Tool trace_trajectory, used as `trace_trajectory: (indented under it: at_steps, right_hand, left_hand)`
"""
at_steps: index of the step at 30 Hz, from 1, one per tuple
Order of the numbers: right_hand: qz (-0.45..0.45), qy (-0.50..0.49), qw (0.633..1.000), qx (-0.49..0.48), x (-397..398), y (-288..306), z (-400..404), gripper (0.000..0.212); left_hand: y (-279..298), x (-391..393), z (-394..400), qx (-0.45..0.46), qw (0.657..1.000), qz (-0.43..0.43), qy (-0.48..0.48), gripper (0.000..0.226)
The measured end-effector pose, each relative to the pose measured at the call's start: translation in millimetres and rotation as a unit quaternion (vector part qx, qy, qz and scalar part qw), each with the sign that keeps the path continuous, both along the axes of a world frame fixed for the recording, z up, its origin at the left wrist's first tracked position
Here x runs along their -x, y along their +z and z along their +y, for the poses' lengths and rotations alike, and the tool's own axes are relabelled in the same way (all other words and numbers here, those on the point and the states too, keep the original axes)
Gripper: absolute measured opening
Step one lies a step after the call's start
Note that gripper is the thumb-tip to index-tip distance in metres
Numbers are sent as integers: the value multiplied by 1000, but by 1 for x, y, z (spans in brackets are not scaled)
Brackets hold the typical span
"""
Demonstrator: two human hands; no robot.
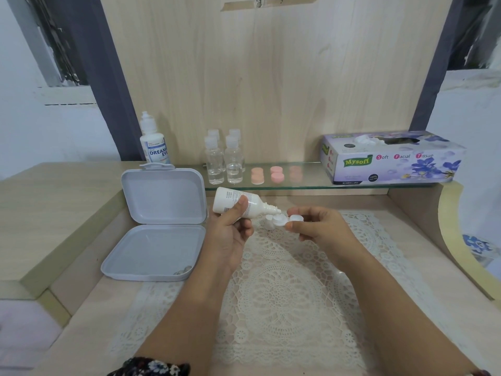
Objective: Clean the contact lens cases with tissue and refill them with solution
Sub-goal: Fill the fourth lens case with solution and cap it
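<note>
- Left hand [230, 229] gripped a tilted bottle [238, 202], nozzle just over the case [279, 220].
- Right hand [317, 226] pinched the case above the surface [89, 308].

I am seated at a domestic vanity or dressing unit, in what reads as a bedroom or private room of a home. Evidence: a pale wood-laminate bench [89, 289] with a tall matching back panel [271, 77]; a white lace doily mat [284, 280] spread over it; a narrow glass shelf [303, 185] carrying a purple flower-printed facial tissue box [393, 158], four small clear plastic bottles [225, 158] and pink round lens cases [276, 173]. Painted white walls [40, 126] flank the unit. No commercial or laboratory fittings are visible.
</note>
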State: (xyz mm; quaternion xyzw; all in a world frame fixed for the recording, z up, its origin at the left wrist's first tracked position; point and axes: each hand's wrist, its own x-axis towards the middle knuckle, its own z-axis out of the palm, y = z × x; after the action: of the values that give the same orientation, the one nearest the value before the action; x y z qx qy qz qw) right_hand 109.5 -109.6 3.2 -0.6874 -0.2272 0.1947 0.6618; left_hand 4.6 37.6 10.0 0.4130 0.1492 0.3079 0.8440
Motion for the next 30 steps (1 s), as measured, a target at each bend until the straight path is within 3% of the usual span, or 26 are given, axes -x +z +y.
trace_trajectory:
  at_steps: [10,30]
  right_hand:
    - [-2,0,1000,-3,0,-1,0,22]
    - [6,0,1000,-6,-1,-1,1,22]
  left_hand:
    - [1,1,0,-5,1000,-1,-4,36]
    - [2,2,-2,-8,1000,1,5,47]
